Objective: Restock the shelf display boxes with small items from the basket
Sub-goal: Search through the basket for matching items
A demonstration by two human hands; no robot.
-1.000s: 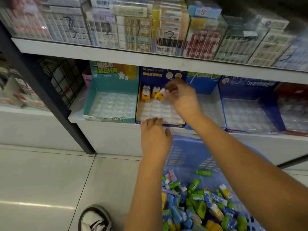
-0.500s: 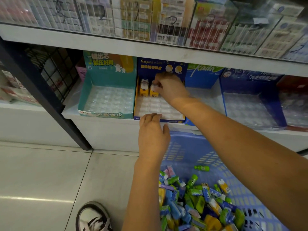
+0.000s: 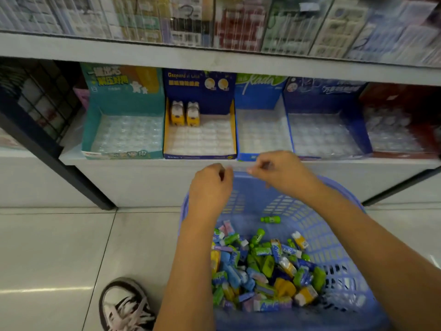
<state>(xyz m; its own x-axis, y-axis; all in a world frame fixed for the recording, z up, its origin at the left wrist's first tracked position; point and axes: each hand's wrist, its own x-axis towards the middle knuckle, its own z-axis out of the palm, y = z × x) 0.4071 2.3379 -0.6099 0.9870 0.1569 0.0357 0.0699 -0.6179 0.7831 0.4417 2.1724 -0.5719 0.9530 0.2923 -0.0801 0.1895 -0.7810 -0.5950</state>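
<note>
White shelving fills the view, and a row of display boxes sits on the lower shelf at 12 o'clock. Your left hand and right hand hover over the far rim of the blue basket. Their fingers are curled under, so you cannot tell whether either holds anything. Small items lie heaped in the basket at 5 o'clock. The navy box reads "Gaspard et Lisa" and holds two yellow pieces at its back left. The teal box at 11 o'clock carries Chinese lettering, too blurred to read.
</note>
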